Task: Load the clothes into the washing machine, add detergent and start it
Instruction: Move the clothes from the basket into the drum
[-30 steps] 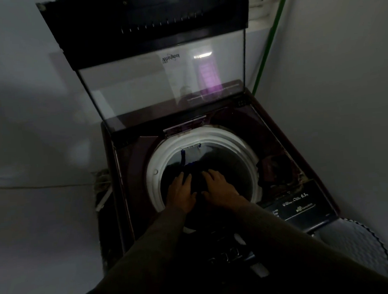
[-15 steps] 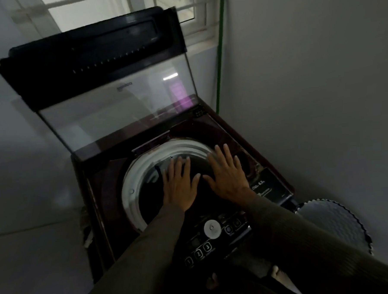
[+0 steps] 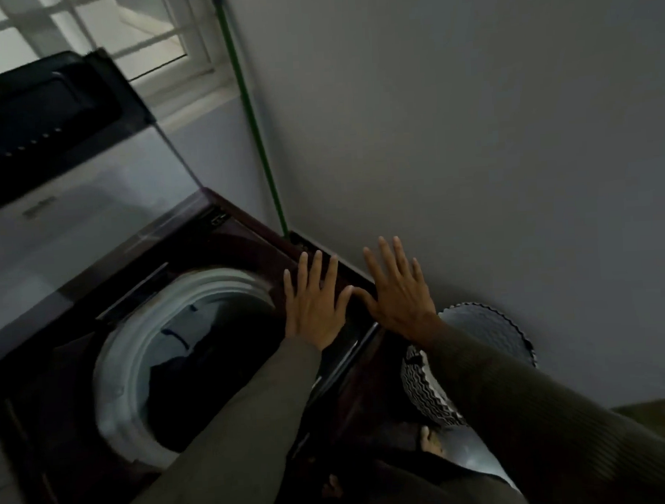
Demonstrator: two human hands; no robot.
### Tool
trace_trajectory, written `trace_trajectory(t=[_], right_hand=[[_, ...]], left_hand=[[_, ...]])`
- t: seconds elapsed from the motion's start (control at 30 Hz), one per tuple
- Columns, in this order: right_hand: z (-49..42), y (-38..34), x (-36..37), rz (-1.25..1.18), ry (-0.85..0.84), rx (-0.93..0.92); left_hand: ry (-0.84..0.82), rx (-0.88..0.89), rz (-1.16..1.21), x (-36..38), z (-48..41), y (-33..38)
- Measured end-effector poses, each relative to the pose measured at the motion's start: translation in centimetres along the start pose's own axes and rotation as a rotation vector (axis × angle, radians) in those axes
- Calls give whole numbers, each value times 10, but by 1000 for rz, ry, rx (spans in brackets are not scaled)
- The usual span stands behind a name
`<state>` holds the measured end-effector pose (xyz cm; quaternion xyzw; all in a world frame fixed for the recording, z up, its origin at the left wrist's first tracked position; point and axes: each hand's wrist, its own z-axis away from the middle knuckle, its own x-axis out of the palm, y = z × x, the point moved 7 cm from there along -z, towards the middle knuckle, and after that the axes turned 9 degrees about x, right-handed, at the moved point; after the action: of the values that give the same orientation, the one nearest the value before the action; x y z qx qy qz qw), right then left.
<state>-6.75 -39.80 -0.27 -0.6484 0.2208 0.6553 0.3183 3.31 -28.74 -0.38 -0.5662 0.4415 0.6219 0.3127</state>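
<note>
Washing machine (image 3: 94,302) sits at the left of view, lid (image 3: 48,158) raised against the window wall, drum ring (image 3: 135,339) open. View has swung right since a second ago: machine was centred then, now the bare side wall fills the right half and the basket (image 3: 481,332) beside the machine's right side shows more fully.

Clothes (image 3: 182,360): dark pile lying inside the drum, low toward the near side. Hard to make out detail, too dim.

Both hands have come up out of the drum. A second ago they were down on the dark pile; half a second ago flat over the drum mouth; now they are off to the machine's right edge. Left hand (image 3: 316,306) hangs over the top panel near the right rim, fingers straight and spread, holding nothing. Right hand (image 3: 400,290) is past the right edge, above the basket, also splayed and empty. Thumbs nearly meet. Cannot tell if the left palm touches the panel.

Judgement: this load is pushed in and let go; heading toward the basket suggests either another armful or the loading step closing out. No detergent visible. Control panel is hidden under the sleeves (image 3: 255,429), so nothing suggests the machine has been started.
</note>
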Motion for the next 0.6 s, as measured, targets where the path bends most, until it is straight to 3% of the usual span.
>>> trace_trajectory(t=[0.37,0.6], right_hand=[[12,145,31,-59,-101,148],[42,213,95,-132,-239,238]], left_hand=[[-146,174,-22,60,-65,131],[-309,220,-12,121,-73,188]])
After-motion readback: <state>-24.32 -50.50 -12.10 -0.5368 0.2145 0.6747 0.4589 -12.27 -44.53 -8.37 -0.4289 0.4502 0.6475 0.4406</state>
